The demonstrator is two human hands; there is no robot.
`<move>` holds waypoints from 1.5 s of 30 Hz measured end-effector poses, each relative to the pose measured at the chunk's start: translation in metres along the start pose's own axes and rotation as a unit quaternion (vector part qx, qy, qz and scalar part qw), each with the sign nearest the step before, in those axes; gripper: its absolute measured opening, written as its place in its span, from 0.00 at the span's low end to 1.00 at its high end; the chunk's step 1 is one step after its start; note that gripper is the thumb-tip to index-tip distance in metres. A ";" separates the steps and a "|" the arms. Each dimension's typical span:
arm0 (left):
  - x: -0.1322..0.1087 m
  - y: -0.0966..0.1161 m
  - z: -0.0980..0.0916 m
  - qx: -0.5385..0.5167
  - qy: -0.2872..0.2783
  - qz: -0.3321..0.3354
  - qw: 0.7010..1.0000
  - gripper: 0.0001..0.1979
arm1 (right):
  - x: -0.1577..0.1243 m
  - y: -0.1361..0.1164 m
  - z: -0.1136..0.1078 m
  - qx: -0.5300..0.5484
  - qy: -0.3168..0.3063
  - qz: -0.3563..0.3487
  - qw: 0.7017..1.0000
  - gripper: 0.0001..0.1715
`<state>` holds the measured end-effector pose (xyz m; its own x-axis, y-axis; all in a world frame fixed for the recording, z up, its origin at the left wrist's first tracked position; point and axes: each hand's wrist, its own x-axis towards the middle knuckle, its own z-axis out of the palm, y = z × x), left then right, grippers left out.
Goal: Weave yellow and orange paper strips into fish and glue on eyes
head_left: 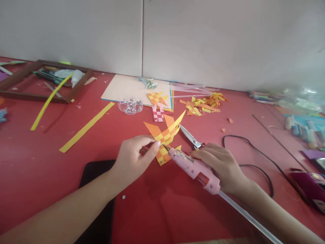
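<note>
My left hand (138, 154) pinches a woven orange and yellow paper piece (166, 135) between thumb and fingers. In my right hand (220, 162) is a pink glue gun (194, 169), a long clear glue stick out of its back. The gun's nozzle points at the lower edge of the woven piece, beside my left thumb; whether they touch I cannot tell. Just below lies a woven paper fish (162, 156) with a small eye, partly hidden by the thumb and nozzle. Scissors (189, 135) lie behind the gun, their handles mostly hidden by my right hand.
Behind are a pink fish (158, 114), an orange fish (155, 98), eyes in a clear case (130, 106) and paper scraps (203, 104). Yellow strips (87, 127), a brown frame (33, 97) and a black device (98, 169) are left. A black cord (250, 144) lies right.
</note>
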<state>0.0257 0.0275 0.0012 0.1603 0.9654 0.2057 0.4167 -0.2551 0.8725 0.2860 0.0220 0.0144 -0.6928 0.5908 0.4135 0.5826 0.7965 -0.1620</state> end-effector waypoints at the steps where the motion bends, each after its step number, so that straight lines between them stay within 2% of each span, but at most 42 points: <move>1: 0.000 0.000 0.000 -0.011 0.001 -0.013 1.000 0.14 | -0.001 0.001 -0.002 -0.011 -0.001 0.003 1.000 0.06; 3: 0.001 0.001 -0.001 -0.049 0.004 -0.055 0.997 0.14 | -0.005 0.007 -0.008 -0.050 -0.008 0.016 0.999 0.07; 5: 0.003 0.000 -0.002 -0.104 0.011 -0.099 0.990 0.14 | -0.015 0.025 -0.018 -0.098 -0.023 0.038 0.994 0.09; 8: 0.006 -0.004 -0.002 -0.201 0.029 -0.153 0.967 0.14 | -0.040 0.077 -0.035 -0.152 -0.069 0.074 0.983 0.15; 9: 0.008 -0.005 -0.002 -0.237 0.035 -0.170 0.956 0.14 | -0.050 0.098 -0.039 -0.162 -0.060 0.091 0.981 0.15; 10: 0.009 -0.007 -0.001 -0.273 0.043 -0.185 0.943 0.14 | -0.059 0.118 -0.043 -0.165 -0.079 0.104 0.978 0.14; 11: 0.010 -0.008 -0.001 -0.311 0.052 -0.199 0.928 0.14 | -0.068 0.136 -0.046 -0.169 -0.067 0.100 0.978 0.11; 13: 0.012 -0.009 0.000 -0.372 0.070 -0.220 0.899 0.13 | -0.076 0.155 -0.049 -0.171 -0.064 0.103 0.978 0.10; 14: 0.013 -0.009 0.000 -0.393 0.080 -0.226 0.888 0.12 | -0.075 0.153 -0.049 -0.176 -0.062 0.108 0.976 0.12; 16: 0.014 -0.009 0.000 -0.413 0.095 -0.231 0.876 0.11 | -0.062 0.123 -0.045 -0.214 -0.047 0.131 0.967 0.18; 18: 0.015 -0.009 0.000 -0.424 0.108 -0.232 0.869 0.11 | -0.038 0.068 -0.034 -0.228 -0.083 0.154 0.958 0.24; 19: 0.015 -0.009 0.000 -0.429 0.114 -0.233 0.865 0.11 | -0.023 0.036 -0.025 -0.211 -0.071 0.138 0.965 0.20; 21: 0.016 -0.010 0.000 -0.441 0.131 -0.234 0.857 0.11 | 0.005 -0.025 -0.004 -0.116 -0.056 0.102 0.986 0.15; 23: 0.017 -0.012 0.000 -0.453 0.146 -0.234 0.848 0.12 | 0.029 -0.071 0.019 0.052 -0.043 0.045 0.997 0.13; 26: 0.018 -0.013 0.000 -0.459 0.154 -0.228 0.845 0.12 | 0.050 -0.106 0.049 0.162 -0.071 0.027 0.984 0.13; 31: 0.018 -0.011 0.000 -0.451 0.151 -0.224 0.851 0.11 | 0.058 -0.120 0.082 0.144 -0.120 0.070 0.980 0.10; 35: 0.018 -0.009 -0.002 -0.451 0.132 -0.235 0.851 0.11 | 0.056 -0.125 0.088 0.149 -0.101 0.068 0.981 0.11; 37: 0.017 -0.008 -0.002 -0.443 0.116 -0.247 0.854 0.11 | 0.054 -0.121 0.082 0.201 -0.069 0.063 0.975 0.12; 40: 0.012 -0.005 -0.002 -0.411 0.095 -0.259 0.869 0.11 | 0.052 -0.104 0.061 0.303 -0.009 0.103 0.947 0.10; 45: 0.003 0.001 0.002 -0.361 0.030 -0.261 0.895 0.13 | 0.044 -0.066 0.035 0.295 0.148 0.165 0.930 0.05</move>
<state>0.0281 0.0300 0.0019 0.0544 0.9496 -0.3086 -0.2695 0.3116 0.9112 0.2025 -0.0005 0.0121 -0.3205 0.8235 0.4681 0.3478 0.5620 -0.7505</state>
